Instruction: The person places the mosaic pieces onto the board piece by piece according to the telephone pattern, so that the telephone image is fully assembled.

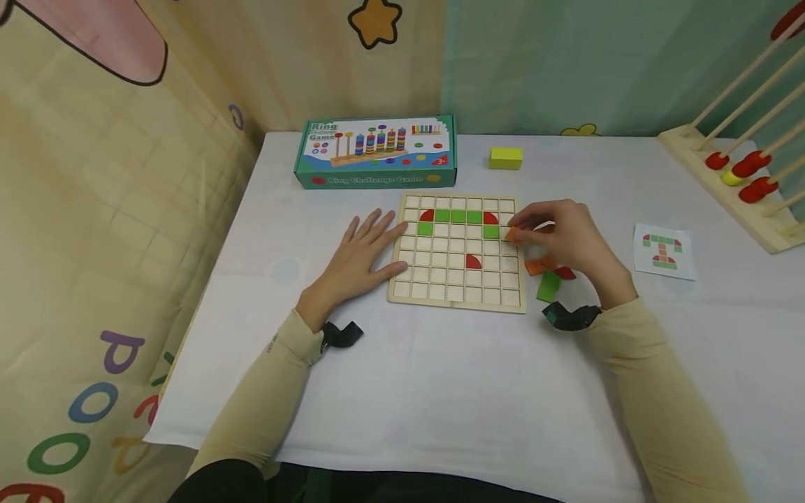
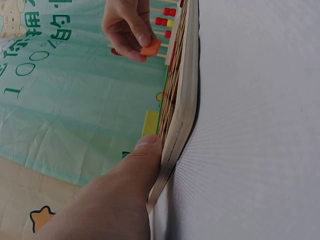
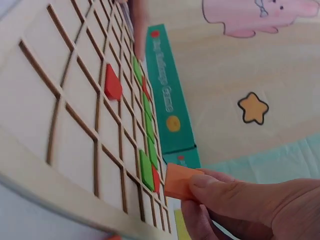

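Green box (image 1: pixel 376 154), yellow block (image 1: pixel 506 158) — and, cropped, probably a bead rack (image 1: pixel 752 165).

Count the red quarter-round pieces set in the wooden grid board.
3: left red piece and right red piece, flanking the row of three green squares; third red piece, alone in a lower row. None seems hidden.

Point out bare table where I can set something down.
Free: table between the sleeves, on the near side of the board; also between the yellow block and the abacus. Crowded: the board's right edge, with the right hand, its orange tile and loose tiles.
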`<state>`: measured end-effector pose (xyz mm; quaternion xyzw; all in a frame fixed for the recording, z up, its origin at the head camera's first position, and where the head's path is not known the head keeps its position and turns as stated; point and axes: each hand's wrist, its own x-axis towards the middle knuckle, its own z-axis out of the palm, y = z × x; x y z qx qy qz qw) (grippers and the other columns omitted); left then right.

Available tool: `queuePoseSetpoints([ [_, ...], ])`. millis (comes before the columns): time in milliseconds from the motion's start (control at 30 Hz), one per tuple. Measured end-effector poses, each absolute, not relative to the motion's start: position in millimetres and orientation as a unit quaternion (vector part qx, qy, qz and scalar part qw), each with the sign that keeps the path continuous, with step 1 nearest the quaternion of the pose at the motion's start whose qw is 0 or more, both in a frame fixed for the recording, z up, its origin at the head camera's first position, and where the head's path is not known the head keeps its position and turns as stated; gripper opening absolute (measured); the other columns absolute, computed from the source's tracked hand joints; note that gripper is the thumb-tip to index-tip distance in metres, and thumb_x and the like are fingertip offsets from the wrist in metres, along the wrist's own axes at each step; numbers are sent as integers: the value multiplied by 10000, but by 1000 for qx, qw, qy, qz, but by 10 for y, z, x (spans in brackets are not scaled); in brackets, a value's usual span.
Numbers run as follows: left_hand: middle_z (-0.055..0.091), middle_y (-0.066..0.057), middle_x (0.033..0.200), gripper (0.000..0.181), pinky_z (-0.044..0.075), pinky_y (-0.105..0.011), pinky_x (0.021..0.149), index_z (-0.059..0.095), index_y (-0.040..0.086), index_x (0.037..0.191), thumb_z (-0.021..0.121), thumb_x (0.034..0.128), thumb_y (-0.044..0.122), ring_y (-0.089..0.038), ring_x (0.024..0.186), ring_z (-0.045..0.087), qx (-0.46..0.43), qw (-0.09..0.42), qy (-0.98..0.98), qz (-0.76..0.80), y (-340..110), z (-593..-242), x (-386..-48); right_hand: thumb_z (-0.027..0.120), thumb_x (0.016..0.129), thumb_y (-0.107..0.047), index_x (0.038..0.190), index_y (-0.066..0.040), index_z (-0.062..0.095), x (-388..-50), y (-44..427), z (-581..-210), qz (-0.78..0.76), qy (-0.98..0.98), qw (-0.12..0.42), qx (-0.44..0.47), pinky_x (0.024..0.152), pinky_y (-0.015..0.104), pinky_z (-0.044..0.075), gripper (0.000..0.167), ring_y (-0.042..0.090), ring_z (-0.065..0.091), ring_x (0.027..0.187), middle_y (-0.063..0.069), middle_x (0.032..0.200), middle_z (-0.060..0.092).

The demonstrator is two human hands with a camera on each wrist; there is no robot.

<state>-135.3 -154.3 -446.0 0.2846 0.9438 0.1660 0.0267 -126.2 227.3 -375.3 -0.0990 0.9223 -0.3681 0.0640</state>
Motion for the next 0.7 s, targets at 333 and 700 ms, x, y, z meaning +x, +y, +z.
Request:
queuePoseSetpoints([
  [333,180,-21,1776,798,-34,-524,1336,291,277,1683,579,1015,606,-262,1661,44,285,27,944,165,-1535,-4460,-1357,816,932,-99,1121,-38,776,-1158,1687,-4019,-427,890,31,-155,883,434,637,203,238,728,934,108,1022,779],
  [700,156,4,1781,808,-36,-522,1336,275,306,1685,561,1010,644,-249,1662,29,278,30,948,153,-1541,-4467,-1368,797,947,-98,1095,-80,781,-1104,1512,-4198,-441,879,-6,-179,865,421,639,150,229,757,904,75,1062,776],
])
